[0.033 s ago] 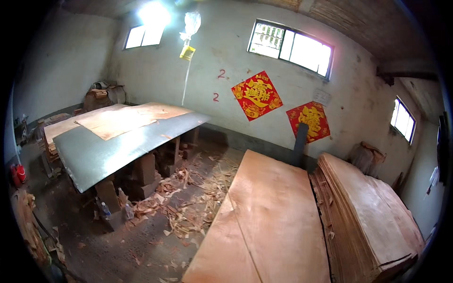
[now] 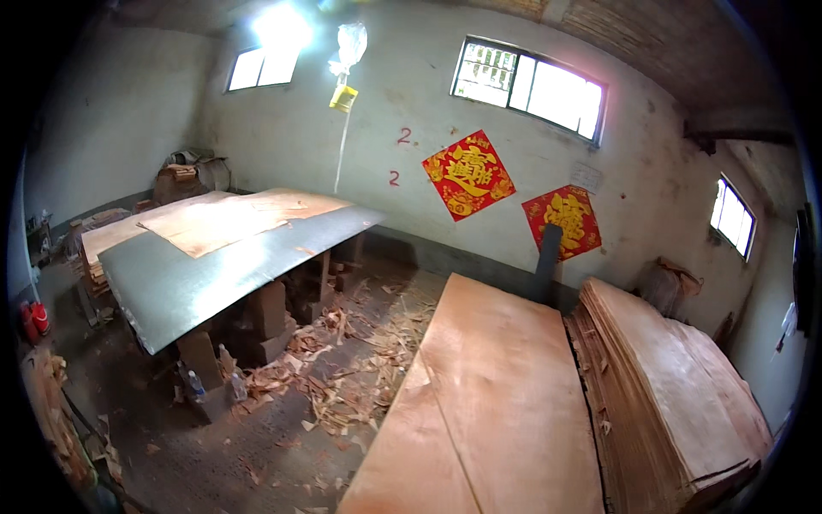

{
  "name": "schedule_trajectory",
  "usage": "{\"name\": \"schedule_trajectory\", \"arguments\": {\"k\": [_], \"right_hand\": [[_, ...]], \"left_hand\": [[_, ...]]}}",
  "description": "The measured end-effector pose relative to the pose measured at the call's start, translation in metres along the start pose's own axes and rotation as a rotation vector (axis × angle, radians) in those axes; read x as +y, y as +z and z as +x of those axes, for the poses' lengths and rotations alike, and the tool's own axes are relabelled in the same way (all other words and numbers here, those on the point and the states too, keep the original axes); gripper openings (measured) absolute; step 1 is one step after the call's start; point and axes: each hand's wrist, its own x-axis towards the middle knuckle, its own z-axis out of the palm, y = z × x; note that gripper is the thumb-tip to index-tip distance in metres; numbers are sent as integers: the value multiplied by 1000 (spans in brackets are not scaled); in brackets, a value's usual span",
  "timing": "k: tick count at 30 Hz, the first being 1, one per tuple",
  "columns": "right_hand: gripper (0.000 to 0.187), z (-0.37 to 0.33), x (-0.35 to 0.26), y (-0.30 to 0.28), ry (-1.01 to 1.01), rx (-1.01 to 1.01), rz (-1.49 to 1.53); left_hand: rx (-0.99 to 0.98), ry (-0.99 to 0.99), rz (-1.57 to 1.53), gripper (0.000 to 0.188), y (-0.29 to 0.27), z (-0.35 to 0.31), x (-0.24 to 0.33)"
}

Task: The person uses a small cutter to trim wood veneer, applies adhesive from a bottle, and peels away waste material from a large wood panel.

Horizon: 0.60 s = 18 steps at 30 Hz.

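Neither of my hands shows in the head view. Closest to me, at the lower middle, lies a broad reddish-brown wood veneer sheet (image 2: 505,377), with a long seam or split running down its left part. Beside it on the right stands a tall stack of veneer sheets (image 2: 676,385) with ragged layered edges. At the left a dark, shiny flat panel (image 2: 205,283) rests on block supports (image 2: 270,308). Thin pale veneer pieces (image 2: 218,227) lie across the panel's far part.
Torn veneer scraps (image 2: 360,377) litter the floor between the panel and the near sheet. Plastic bottles (image 2: 195,383) stand by the supports. A dark upright post (image 2: 548,257) rises behind the sheets. Red containers (image 2: 38,317) sit at far left, and a plastic bag (image 2: 349,47) hangs near the wall.
The whole view has shifted very slightly right and down. Nothing in the room has visibly moved.
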Motion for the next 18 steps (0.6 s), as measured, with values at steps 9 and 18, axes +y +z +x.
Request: {"name": "schedule_trajectory", "arguments": {"k": [9,18], "right_hand": [[58,108,-75,104,-167,260,69],[61,209,-235,225,-49,121,185]], "left_hand": [[-23,78,-124,14,-71,73,20],[189,-66,-457,14,-240,160,14]]}}
